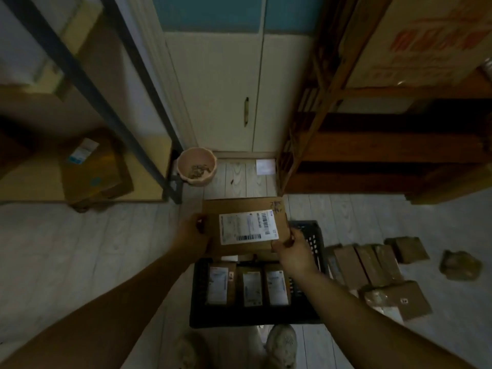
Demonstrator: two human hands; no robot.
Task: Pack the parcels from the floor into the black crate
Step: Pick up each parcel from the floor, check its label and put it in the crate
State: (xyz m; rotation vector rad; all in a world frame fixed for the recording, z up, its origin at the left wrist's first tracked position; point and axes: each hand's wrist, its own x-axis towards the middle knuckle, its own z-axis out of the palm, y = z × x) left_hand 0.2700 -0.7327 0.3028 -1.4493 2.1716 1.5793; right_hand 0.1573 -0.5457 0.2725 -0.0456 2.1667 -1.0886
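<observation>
- The left hand [193, 233] has its fingers curled round the left edge of the brown parcel [239, 206]. The right hand [294, 253] pinches its near right corner.
- The parcel is up in the air, label on top, over the far end of the black crate [253, 319].
- Three small parcels [250, 287] stand side by side in the near part of the crate.
- The space behind them is hidden by the parcel, so I would peek first, then lower it slowly with both hands holding on.
- More parcels [367, 265] lie on the floor just right of the crate.
</observation>
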